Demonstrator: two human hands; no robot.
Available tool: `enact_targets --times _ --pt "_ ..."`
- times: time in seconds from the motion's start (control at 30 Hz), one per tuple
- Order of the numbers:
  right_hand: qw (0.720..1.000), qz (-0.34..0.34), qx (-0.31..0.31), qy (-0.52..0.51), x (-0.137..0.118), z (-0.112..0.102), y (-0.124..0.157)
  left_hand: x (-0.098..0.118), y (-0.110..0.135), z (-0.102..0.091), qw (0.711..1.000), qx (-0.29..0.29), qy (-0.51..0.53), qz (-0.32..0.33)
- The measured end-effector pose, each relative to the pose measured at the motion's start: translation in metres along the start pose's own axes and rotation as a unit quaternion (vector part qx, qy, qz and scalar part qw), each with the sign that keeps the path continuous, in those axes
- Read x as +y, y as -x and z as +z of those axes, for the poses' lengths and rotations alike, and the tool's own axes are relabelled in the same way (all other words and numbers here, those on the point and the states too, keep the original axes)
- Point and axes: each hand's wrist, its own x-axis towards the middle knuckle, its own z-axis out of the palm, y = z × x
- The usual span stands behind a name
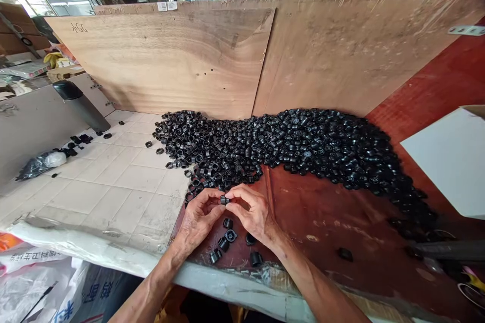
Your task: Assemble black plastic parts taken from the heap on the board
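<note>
Between the fingertips of both hands is a small black plastic cap (225, 200), partly covered by the fingers. My left hand (202, 214) pinches it from the left side. From the other side, the thumb and fingers of my right hand (252, 209) close on it too. Below the hands, several loose black caps (230, 235) lie on the dark red board (314, 227). A long heap of black plastic pieces (295, 136) spreads just beyond my fingers, ring-shaped ones at its left and cap-shaped ones toward the right.
Wooden panels (182, 60) wall off the back. A dark bottle (81, 106) and a black plastic bag (36, 166) are at the left on the pale surface (113, 181). A white box (450, 156) juts in at the right. Plastic sacks (45, 287) hang below the padded front edge.
</note>
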Motion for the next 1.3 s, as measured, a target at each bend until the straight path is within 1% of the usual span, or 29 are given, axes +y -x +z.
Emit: enact_targets --times 0.17,0.3,0.37,0.5,0.6,0.67,0.7,0.8,0.87,0.93,1.0,1.07,1.2,1.3 --pt "0.998 0.061 0.003 -0.025 0.000 0.002 0.003 -0.005 0.001 0.001 0.999 -0.024 0.013 0.027" --pt "0.998 0.070 -0.001 -0.005 0.002 0.003 0.004 -0.009 0.001 0.000 0.998 -0.039 -0.013 0.053" --pt "0.995 0.100 -0.005 -0.023 0.002 0.003 0.002 -0.012 0.001 -0.002 0.997 -0.034 -0.032 0.067" --pt "0.980 0.182 -0.028 -0.078 -0.002 0.003 0.000 -0.015 0.002 -0.006 0.993 -0.035 -0.080 0.084" --pt "0.975 0.202 -0.038 -0.078 -0.004 0.003 -0.001 -0.015 0.003 -0.006 0.991 -0.033 -0.100 0.084" --pt "0.977 0.195 -0.037 -0.078 -0.002 0.005 0.000 -0.014 0.003 -0.004 0.995 -0.035 -0.070 0.066" --pt "0.980 0.181 -0.030 -0.075 -0.001 0.005 0.000 -0.013 0.003 -0.003 0.997 -0.036 -0.046 0.052" --pt "0.994 0.094 0.006 -0.053 0.002 0.006 0.001 -0.011 0.002 0.000 1.000 -0.026 0.010 0.003" --pt "0.998 0.037 0.013 -0.048 0.002 0.004 0.000 -0.010 0.000 0.000 0.999 -0.016 0.026 -0.020" --pt "0.998 0.014 0.006 -0.057 0.000 0.002 -0.001 -0.009 -0.001 0.000 0.999 -0.010 0.039 -0.032" --pt "0.998 0.015 0.001 -0.060 -0.002 0.001 -0.001 -0.010 -0.002 -0.001 0.998 -0.005 0.045 -0.031" --pt "0.998 0.029 0.009 -0.050 -0.001 0.001 0.000 -0.011 -0.001 -0.001 0.999 -0.004 0.036 -0.014" --pt "0.997 0.062 0.036 -0.025 0.005 0.007 0.004 -0.013 0.002 -0.001 0.998 -0.022 -0.035 0.048" --pt "0.998 0.062 0.023 0.016 0.007 0.008 0.006 -0.012 0.003 0.000 0.993 -0.035 -0.080 0.074"
